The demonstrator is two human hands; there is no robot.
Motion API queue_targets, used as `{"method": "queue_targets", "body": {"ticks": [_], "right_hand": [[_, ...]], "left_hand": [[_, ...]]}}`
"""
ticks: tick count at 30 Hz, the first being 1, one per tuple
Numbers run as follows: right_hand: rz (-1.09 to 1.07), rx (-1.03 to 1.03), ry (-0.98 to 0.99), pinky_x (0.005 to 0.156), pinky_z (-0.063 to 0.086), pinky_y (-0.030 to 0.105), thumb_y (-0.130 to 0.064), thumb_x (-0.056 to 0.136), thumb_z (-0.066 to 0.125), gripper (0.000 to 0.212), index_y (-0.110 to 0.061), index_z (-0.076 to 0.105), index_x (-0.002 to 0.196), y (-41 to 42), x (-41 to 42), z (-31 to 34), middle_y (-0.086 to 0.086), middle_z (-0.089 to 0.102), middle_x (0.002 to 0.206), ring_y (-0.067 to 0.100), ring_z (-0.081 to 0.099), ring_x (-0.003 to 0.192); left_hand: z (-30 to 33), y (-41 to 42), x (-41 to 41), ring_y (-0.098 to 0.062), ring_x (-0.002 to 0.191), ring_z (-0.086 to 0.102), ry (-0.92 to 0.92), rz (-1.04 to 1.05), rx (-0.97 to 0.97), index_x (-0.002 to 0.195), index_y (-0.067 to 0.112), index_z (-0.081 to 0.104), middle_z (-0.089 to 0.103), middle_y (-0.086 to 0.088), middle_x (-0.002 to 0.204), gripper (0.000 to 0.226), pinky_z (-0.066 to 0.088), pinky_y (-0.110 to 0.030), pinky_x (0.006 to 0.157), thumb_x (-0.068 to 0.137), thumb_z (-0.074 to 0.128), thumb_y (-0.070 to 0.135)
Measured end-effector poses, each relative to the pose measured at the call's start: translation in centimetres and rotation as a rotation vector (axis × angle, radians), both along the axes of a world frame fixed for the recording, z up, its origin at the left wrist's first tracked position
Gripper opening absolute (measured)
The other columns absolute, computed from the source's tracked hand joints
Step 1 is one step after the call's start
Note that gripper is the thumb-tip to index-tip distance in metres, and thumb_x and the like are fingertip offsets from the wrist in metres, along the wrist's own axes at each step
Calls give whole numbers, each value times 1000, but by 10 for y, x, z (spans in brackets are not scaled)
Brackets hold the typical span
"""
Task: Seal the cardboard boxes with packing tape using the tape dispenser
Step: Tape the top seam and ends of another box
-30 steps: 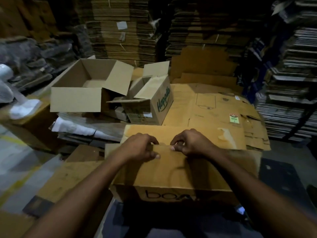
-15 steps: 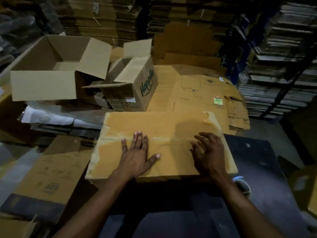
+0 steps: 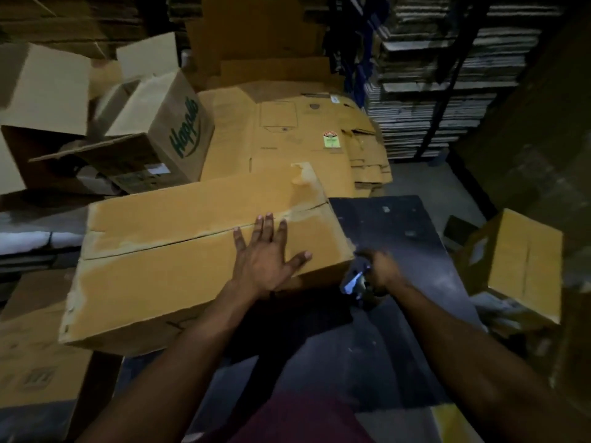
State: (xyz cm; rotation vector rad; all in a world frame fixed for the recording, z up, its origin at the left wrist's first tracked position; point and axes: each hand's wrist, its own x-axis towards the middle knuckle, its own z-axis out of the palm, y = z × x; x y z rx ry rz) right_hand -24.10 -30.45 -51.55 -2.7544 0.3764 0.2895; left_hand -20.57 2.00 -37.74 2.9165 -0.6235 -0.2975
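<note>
Flaps of the large tan cardboard box (image 3: pixel 192 260) on the dark table (image 3: pixel 399 225) were closed, seam untaped; sealing not begun. Right hand (image 3: pixel 382 271) gripped the blurred blue-grey tape dispenser (image 3: pixel 355 281) beside the box's corner. Left hand (image 3: pixel 265 260) lay spread flat, pressing the near flap by the seam.

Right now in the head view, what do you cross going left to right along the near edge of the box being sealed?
Closed cardboard box → left hand flat on its top → tape dispenser → right hand gripping it → small box at the far right.
</note>
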Motion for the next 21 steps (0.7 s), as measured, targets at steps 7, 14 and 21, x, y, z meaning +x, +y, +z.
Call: {"method": "queue_targets", "body": {"ticks": [7,14,21], "right_hand": [[290,-222,214,105,48,43,-28,92,64,33,-35,69,123,14,-24,12,2,63,131,29,61,120],[290,-14,157,84,52,37,-28,86,74,23,-29,69,109,2,-58,53,4,70,115,31,66,105],[373,252,-5,72,55,41,-22,89,73,16,-33,62,88,2,-75,202,-9,69,86,11,66,81]], "left_hand": [[-2,-1,-1,-21,161,-6,5,15,-7,167,29,5,-5,-2,175,102,-6,-63,125,88,14,92],[-2,0,-3,-20,161,-4,13,11,20,167,30,4,-4,-1,175,104,-3,-62,126,85,11,94],[-1,-1,-6,-20,161,-8,29,2,34,167,29,-2,-10,1,174,97,-8,-62,125,92,12,89]]}}
